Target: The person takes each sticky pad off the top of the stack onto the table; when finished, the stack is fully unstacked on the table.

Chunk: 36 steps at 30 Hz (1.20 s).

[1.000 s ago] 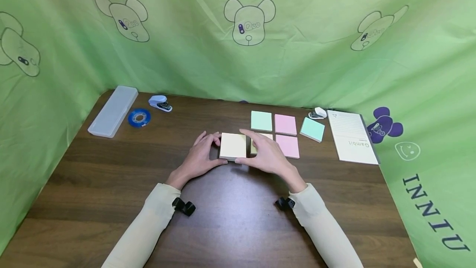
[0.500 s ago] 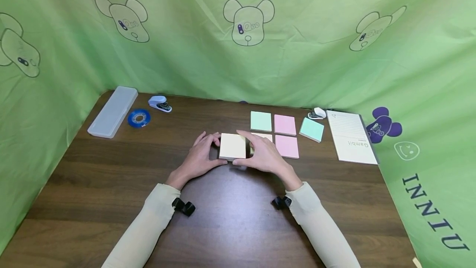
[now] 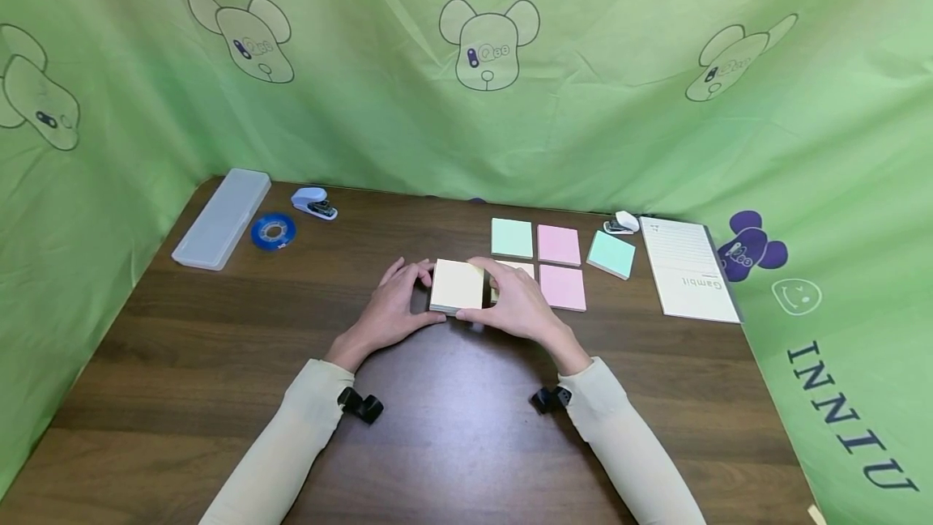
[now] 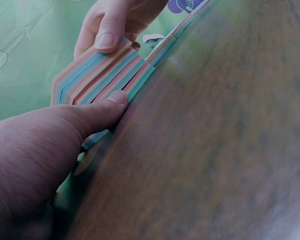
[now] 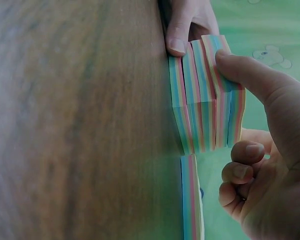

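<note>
A stack of several sticky note pads (image 3: 457, 284) with a cream top sheet stands on the table in front of me. In the wrist views its sides show bands of blue, pink, yellow and green, and its layers sit slightly uneven. My left hand (image 3: 389, 304) holds the stack from the left, thumb on the near side of the lower pads (image 4: 132, 82). From the right my right hand (image 3: 521, 304) grips the upper pads (image 5: 222, 92), thumb on their near side. The far fingers of both hands are partly hidden.
Right of the stack lie a cream pad (image 3: 523, 267) partly behind my right hand, mint pads (image 3: 512, 237) and pink pads (image 3: 562, 288). Farther right are a white stapler (image 3: 622, 222) and a notepad (image 3: 688, 270). At left: a clear case (image 3: 222, 219), blue tape (image 3: 273, 231), another stapler (image 3: 314, 202).
My right hand has shifted a little to the left along the stack. The stack's top has moved very slightly to the right in the last half second. My left hand stays in place.
</note>
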Each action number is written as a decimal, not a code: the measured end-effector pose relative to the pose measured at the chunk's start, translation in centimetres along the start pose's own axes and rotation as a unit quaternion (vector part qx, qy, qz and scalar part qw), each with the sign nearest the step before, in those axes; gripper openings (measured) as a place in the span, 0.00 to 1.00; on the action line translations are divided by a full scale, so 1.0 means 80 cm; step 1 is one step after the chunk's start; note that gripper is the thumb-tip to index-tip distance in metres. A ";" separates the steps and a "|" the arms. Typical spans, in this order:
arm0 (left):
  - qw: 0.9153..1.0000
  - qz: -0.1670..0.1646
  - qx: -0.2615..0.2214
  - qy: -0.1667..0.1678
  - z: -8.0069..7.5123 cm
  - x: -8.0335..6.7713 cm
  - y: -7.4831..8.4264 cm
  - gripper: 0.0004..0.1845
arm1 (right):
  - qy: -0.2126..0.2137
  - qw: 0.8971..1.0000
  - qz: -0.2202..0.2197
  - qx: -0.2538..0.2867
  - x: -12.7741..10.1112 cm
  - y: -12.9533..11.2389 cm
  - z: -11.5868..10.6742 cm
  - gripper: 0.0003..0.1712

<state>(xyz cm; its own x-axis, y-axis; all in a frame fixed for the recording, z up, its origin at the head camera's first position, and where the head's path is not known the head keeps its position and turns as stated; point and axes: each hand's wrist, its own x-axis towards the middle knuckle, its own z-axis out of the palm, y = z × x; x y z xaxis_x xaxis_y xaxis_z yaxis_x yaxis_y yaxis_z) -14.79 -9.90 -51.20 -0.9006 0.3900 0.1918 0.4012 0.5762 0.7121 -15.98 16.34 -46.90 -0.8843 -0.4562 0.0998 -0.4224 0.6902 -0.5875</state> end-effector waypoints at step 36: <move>1.000 0.010 -0.006 0.010 0.000 -0.001 0.003 0.32 | 0.006 0.999 0.002 0.050 -0.004 0.002 -0.004 0.46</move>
<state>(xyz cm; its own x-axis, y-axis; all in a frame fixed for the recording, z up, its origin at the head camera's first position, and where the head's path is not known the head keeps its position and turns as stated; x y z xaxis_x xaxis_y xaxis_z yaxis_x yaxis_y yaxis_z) -14.62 -9.84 -51.04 -0.8956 0.3869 0.2197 0.4173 0.5591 0.7164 -15.87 16.76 -46.82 -0.8883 -0.4466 0.1070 -0.3979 0.6323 -0.6647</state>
